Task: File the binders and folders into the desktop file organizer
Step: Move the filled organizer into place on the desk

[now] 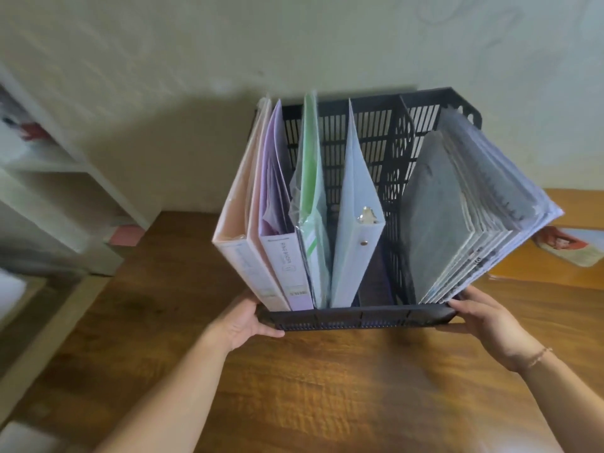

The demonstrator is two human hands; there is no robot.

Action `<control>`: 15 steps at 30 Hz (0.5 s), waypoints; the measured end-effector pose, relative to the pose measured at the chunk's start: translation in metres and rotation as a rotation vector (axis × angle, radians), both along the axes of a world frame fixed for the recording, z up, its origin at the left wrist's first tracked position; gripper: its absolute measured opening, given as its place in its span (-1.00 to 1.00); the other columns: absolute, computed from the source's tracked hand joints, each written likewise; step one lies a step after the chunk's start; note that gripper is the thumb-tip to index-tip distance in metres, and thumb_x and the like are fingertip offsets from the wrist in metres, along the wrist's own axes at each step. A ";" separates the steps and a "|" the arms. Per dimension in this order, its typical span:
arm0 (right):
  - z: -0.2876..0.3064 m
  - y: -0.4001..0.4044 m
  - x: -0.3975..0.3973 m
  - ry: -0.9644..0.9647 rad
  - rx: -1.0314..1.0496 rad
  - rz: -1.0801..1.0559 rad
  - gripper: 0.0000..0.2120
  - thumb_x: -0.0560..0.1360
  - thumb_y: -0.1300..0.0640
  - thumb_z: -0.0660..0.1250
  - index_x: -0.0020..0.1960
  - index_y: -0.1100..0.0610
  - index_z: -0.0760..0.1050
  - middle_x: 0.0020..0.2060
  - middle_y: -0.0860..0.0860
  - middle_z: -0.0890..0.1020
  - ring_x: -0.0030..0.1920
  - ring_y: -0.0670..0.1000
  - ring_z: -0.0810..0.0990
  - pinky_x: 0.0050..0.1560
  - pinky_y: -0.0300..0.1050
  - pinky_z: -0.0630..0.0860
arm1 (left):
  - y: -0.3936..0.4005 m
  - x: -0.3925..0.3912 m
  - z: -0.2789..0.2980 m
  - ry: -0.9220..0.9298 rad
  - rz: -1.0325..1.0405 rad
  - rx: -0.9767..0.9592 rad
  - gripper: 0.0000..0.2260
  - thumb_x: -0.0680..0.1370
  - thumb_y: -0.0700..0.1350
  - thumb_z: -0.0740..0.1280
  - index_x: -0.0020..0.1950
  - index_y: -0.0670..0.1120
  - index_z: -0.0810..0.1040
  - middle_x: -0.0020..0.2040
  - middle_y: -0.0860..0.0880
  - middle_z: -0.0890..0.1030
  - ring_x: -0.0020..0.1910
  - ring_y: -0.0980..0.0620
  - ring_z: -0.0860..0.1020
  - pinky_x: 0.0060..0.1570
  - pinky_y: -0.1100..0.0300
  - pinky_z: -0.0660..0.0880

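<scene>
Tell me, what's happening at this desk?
A person grips a black file organizer at its front corners, left hand and right hand. It stands on the wooden desk, already holding a pink binder, a purple binder, a green folder, a white binder and grey folders.

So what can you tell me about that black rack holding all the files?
The black slotted plastic file organizer stands on the brown wooden desk against the wall. Upright dividers split it into compartments, holding pink, lilac, green and pale blue binders, then clear sleeves leaning right. The left hand and right hand hold its front corners.
</scene>
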State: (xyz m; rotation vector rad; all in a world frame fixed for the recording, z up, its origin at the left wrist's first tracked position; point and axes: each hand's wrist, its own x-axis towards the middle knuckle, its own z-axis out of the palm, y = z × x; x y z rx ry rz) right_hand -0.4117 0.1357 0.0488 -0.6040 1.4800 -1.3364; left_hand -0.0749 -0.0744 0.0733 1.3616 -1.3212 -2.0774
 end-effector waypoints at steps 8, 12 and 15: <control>0.037 -0.044 0.033 0.085 -0.056 0.213 -0.50 0.41 0.15 0.36 0.35 0.00 0.44 0.16 -0.01 0.64 0.13 0.09 0.61 0.08 0.20 0.59 | 0.019 0.064 0.026 0.064 0.194 -0.052 -0.80 0.60 -0.01 0.24 0.20 0.14 0.53 0.22 0.06 0.50 0.30 -0.13 0.43 -0.09 -0.34 0.58; 0.044 -0.068 0.062 0.092 -0.062 0.290 -0.59 0.47 0.19 0.26 0.31 0.02 0.47 0.10 0.01 0.66 0.09 0.08 0.62 0.10 0.23 0.58 | 0.028 0.105 0.027 0.053 0.259 -0.083 -0.72 0.57 0.06 0.27 0.28 0.14 0.50 0.33 0.01 0.47 0.33 -0.13 0.43 -0.04 -0.37 0.56; 0.044 -0.086 0.088 0.093 -0.059 0.350 -0.58 0.43 0.16 0.27 0.29 0.08 0.48 0.02 0.00 0.69 0.07 0.12 0.62 0.12 0.28 0.55 | 0.035 0.140 0.030 0.008 0.288 -0.115 -0.64 0.53 0.14 0.31 0.32 0.14 0.49 0.37 -0.01 0.47 0.33 -0.12 0.45 -0.01 -0.37 0.56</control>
